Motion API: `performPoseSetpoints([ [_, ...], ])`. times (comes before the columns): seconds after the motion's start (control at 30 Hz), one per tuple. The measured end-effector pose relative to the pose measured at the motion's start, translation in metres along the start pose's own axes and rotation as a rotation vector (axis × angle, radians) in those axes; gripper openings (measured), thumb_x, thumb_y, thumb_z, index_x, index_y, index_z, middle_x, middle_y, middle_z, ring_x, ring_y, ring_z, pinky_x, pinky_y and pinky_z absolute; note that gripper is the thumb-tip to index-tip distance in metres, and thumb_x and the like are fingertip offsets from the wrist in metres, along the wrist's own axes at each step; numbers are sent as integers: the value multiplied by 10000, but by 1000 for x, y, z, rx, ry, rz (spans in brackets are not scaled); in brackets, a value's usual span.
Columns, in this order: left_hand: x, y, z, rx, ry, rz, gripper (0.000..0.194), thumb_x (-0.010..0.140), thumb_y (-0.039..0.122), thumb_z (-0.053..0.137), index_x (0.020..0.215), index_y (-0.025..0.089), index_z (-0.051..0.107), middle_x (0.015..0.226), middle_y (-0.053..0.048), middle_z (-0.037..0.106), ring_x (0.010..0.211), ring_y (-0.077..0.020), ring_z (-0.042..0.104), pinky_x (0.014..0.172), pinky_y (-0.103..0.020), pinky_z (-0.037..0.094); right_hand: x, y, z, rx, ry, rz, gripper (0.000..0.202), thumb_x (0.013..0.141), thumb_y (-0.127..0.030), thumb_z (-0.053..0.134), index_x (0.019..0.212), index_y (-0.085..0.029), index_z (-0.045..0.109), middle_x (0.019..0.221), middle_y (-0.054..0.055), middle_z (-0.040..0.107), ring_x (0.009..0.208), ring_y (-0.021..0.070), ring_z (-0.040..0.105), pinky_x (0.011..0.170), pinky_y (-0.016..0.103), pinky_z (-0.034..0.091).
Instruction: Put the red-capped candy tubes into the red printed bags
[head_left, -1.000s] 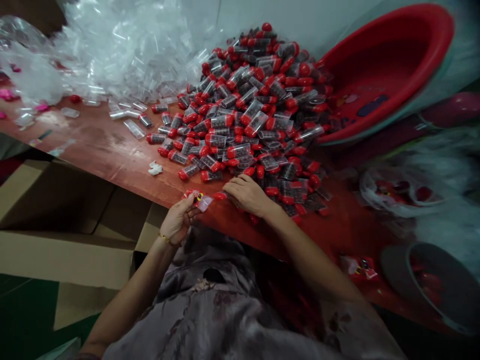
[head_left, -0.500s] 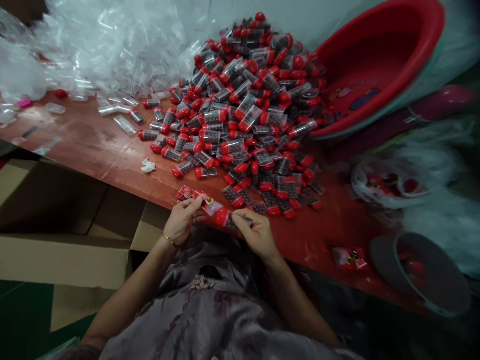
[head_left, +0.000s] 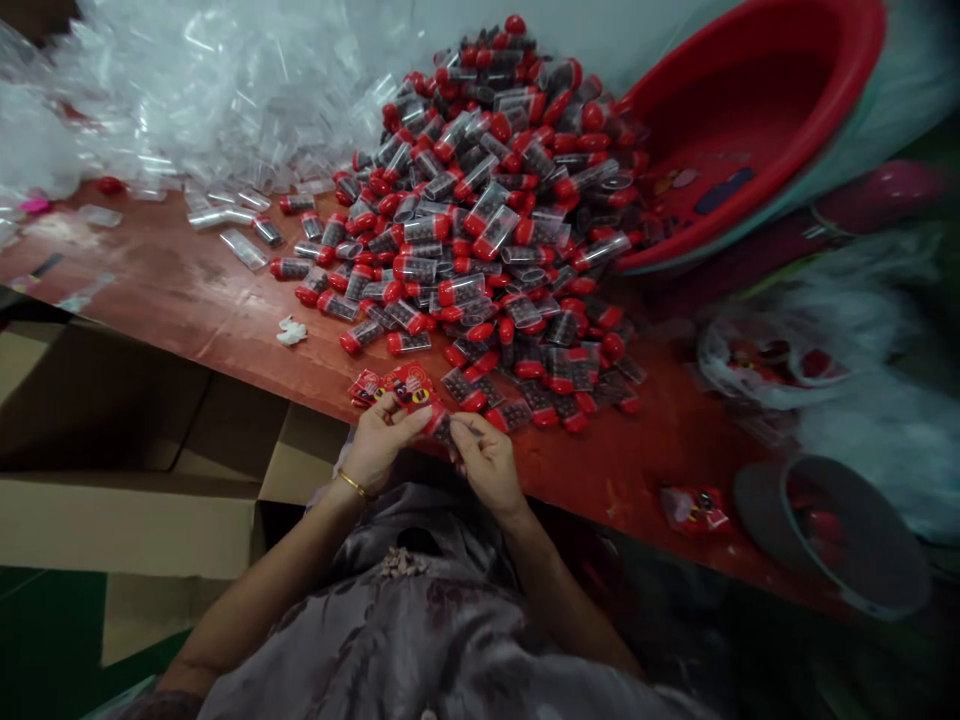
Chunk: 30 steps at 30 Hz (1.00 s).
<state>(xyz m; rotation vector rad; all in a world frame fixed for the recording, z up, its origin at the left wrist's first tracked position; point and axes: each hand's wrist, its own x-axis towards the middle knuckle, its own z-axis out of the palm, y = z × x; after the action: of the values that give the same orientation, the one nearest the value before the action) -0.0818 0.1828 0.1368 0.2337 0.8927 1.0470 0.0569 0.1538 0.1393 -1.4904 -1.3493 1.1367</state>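
Observation:
My left hand, a gold bangle on its wrist, pinches a red printed plastic packet at the table's front edge. My right hand is closed on a clear tube with a red cap and dark contents. The tube's capped end meets the packet's clear end beside my left thumb; whether it is inside, I cannot tell. Fingers cover part of both things. More red packets lie just beyond my left hand. A large heap of similar red-capped tubes rises behind both hands.
Loose clear tubes are piled at back left. A red basin leans at back right. A grey container and another red packet sit at right. Below the table's left edge stands a cardboard box.
My two hands have come together. The tube's red cap has moved left to the packet, and my left fingers have shifted right along the packet toward its clear end.

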Motion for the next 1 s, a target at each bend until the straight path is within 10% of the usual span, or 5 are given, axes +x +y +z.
performPoseSetpoints([
  [0.37, 11, -32, 16, 14, -88, 22, 377, 554, 448, 802, 636, 122, 631, 474, 68, 514, 421, -15, 391, 439, -147, 330, -4, 10, 3, -84, 268, -47, 281, 880, -434, 453, 850, -176, 559, 612, -16, 525, 544, 103, 481, 529, 229, 419],
  [0.57, 16, -42, 33, 127, -103, 16, 425, 508, 453, 816, 743, 123, 686, 641, 3, 644, 577, -82, 542, 589, -199, 443, 2, 10, -4, -95, 383, -37, 243, 879, -415, 438, 847, -189, 523, 779, 36, 600, 735, 143, 567, 698, 268, 482],
  [0.77, 21, -33, 42, 115, -149, 38, 351, 582, 417, 791, 728, 133, 646, 593, 39, 578, 467, -34, 456, 474, -162, 390, -7, 8, -14, 71, 88, -22, 236, 889, -403, 437, 1032, -216, 455, 792, -1, 598, 551, 101, 544, 528, 232, 469],
  [1.0, 13, -37, 33, 191, -283, -136, 418, 581, 509, 763, 649, 131, 598, 474, 45, 503, 380, -74, 453, 392, -208, 391, -3, 17, -18, 130, 101, 97, 323, 741, -444, 643, 755, -217, 413, 512, -81, 527, 389, 88, 489, 387, 196, 392],
])
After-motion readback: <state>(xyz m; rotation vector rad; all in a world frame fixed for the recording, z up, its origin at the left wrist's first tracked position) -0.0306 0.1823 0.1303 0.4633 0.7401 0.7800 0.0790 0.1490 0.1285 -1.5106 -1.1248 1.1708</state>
